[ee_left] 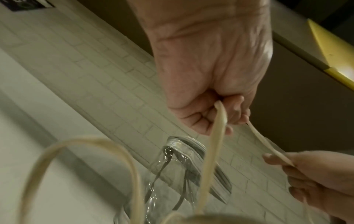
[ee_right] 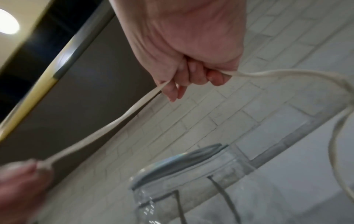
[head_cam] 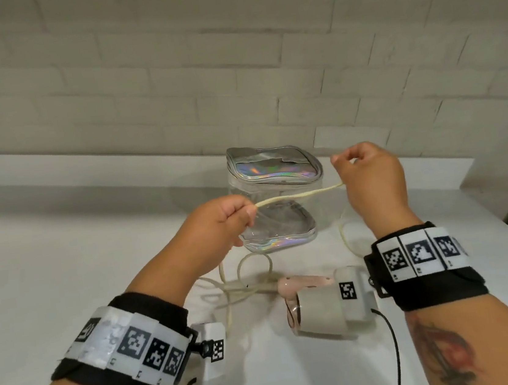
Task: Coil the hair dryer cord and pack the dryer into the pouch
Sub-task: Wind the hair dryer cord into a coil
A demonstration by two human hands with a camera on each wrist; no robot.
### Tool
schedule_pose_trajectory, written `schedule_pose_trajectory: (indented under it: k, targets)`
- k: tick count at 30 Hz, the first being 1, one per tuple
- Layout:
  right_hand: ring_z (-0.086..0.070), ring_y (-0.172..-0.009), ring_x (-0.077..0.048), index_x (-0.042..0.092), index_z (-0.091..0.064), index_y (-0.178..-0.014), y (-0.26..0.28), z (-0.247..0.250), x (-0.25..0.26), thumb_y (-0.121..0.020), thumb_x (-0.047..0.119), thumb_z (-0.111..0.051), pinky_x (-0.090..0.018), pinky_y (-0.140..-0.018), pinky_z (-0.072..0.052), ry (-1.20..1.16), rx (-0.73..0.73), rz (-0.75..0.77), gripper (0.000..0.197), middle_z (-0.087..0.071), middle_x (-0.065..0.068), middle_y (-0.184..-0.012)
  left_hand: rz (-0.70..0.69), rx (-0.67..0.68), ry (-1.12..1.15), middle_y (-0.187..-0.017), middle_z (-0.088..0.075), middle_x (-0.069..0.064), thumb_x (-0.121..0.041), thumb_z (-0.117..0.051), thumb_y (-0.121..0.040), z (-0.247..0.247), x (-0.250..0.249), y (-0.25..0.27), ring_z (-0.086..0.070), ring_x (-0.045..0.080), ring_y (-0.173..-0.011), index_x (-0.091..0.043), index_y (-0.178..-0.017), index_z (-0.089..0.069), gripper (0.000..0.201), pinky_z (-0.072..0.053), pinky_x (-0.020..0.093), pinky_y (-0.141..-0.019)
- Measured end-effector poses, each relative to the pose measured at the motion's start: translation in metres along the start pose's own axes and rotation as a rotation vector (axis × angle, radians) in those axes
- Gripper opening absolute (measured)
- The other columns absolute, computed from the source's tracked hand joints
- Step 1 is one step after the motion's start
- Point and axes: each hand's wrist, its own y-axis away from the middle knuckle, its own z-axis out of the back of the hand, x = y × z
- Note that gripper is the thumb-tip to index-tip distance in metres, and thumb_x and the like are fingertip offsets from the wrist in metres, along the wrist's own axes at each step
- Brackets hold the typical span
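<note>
- Left hand gripped the cord in a curled fist, and the right hand pinched it further along; a near-straight span ran between them, raised above the bench. This hold probably served to measure off one length for a loop.
- Beyond the left fist, slack hung down and joined loose, uneven loops lying on the bench. Coiling appeared barely begun.
- From the right hand, more slack dropped to the bench.
- Cord: cream, thin, flexible, slightly flattened in the wrist views.
- Dryer: pink, smooth plastic, lying on its side on the bench below the right wrist, partly hidden by the wrist camera.
- Pouch: clear soft walls with iridescent silver top and base, standing upright just behind the hands; whether its zip was open could not be told.
</note>
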Motion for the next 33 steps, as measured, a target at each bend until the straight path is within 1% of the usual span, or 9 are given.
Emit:
schedule_pose_trajectory:
  k: [3, 7, 9, 11, 15, 19, 23, 26, 33]
  targets:
    - [-0.059, -0.077, -0.025, 0.023, -0.065, -0.094, 0.008, -0.009, 0.000, -0.091, 0.038, -0.048, -0.031, -0.067, -0.042, 0.253, 0.123, 0.103, 0.022, -0.068, -0.001, -0.083, -0.019, -0.072, -0.048, -0.059, -0.049, -0.008, -0.028, -0.051, -0.096, -0.005, -0.004, -0.001, -0.053, 0.010, -0.052, -0.021, -0.072, -0.058, 0.026, -0.039, 0.014, -0.050]
    - [-0.063, -0.080, -0.029, 0.021, -0.062, -0.092, 0.033, -0.024, 0.021, -0.096, 0.039, -0.037, -0.037, -0.074, -0.050, 0.239, 0.270, 0.349, 0.031, -0.072, -0.004, -0.084, -0.055, -0.042, -0.126, -0.080, -0.064, 0.019, -0.030, -0.051, -0.096, -0.018, -0.009, -0.005, -0.047, 0.016, -0.057, -0.017, -0.077, -0.060, 0.025, -0.039, 0.029, -0.059]
    - [-0.059, -0.079, -0.027, 0.021, -0.060, -0.088, 0.049, -0.031, 0.036, -0.097, 0.040, -0.036, -0.034, -0.068, -0.045, 0.159, 0.319, 0.438, 0.032, -0.068, -0.003, -0.079, -0.082, -0.023, -0.138, -0.080, -0.067, 0.015, -0.027, -0.052, -0.096, -0.026, -0.015, -0.005, -0.045, 0.014, -0.055, -0.019, -0.078, -0.063, 0.023, -0.040, 0.029, -0.059]
    - [-0.057, -0.077, -0.024, 0.020, -0.058, -0.087, 0.060, -0.037, 0.048, -0.098, 0.040, -0.034, -0.033, -0.065, -0.040, 0.110, 0.351, 0.464, 0.033, -0.066, -0.004, -0.079, -0.106, -0.026, -0.139, -0.062, -0.063, -0.007, -0.020, -0.051, -0.095, -0.029, -0.020, -0.005, -0.045, 0.009, -0.052, -0.030, -0.069, -0.060, 0.029, -0.040, 0.026, -0.054]
    - [-0.058, -0.076, -0.025, 0.019, -0.056, -0.080, 0.063, -0.040, 0.055, -0.096, 0.046, -0.034, -0.033, -0.064, -0.042, 0.107, 0.323, 0.396, 0.038, -0.064, -0.003, -0.076, -0.110, -0.002, -0.073, -0.051, -0.057, -0.021, -0.016, -0.051, -0.094, -0.025, -0.023, -0.004, -0.050, -0.003, -0.048, -0.031, -0.068, -0.060, 0.031, -0.039, 0.013, -0.052]
    - [-0.056, -0.073, -0.021, 0.022, -0.063, -0.081, 0.044, -0.037, 0.047, -0.089, 0.045, -0.051, -0.029, -0.063, -0.039, 0.031, 0.231, 0.213, 0.027, -0.060, 0.004, -0.070, -0.065, -0.006, 0.071, -0.054, -0.051, -0.016, -0.026, -0.054, -0.094, -0.014, -0.008, -0.002, -0.046, 0.014, -0.052, -0.017, -0.071, -0.060, 0.026, -0.042, 0.031, -0.059]
    - [-0.056, -0.064, -0.023, 0.019, -0.062, -0.074, 0.020, -0.027, 0.030, -0.085, 0.043, -0.058, -0.036, -0.065, -0.048, -0.093, 0.120, 0.053, 0.027, -0.056, 0.005, -0.059, -0.034, -0.067, 0.067, -0.053, -0.045, -0.013, -0.027, -0.054, -0.095, -0.003, 0.004, 0.001, -0.044, 0.009, -0.046, -0.016, -0.071, -0.058, 0.027, -0.042, 0.033, -0.060]
    - [-0.062, -0.075, -0.028, 0.021, -0.062, -0.075, 0.005, -0.016, 0.014, -0.083, 0.043, -0.059, -0.039, -0.071, -0.052, -0.113, 0.011, -0.028, 0.024, -0.062, 0.002, -0.069, -0.020, -0.127, 0.060, -0.055, -0.045, -0.009, -0.034, -0.056, -0.091, 0.009, 0.009, 0.002, -0.046, 0.010, -0.048, -0.019, -0.068, -0.058, 0.028, -0.041, 0.032, -0.062]
    - [-0.061, -0.085, -0.029, 0.021, -0.063, -0.098, 0.005, -0.007, 0.007, -0.094, 0.040, -0.044, -0.033, -0.072, -0.045, 0.171, 0.041, 0.104, 0.027, -0.070, -0.005, -0.088, -0.019, -0.171, 0.073, -0.047, -0.039, -0.012, -0.035, -0.056, -0.090, 0.006, 0.005, -0.004, -0.034, 0.010, -0.047, -0.023, -0.064, -0.057, 0.029, -0.032, 0.031, -0.057]
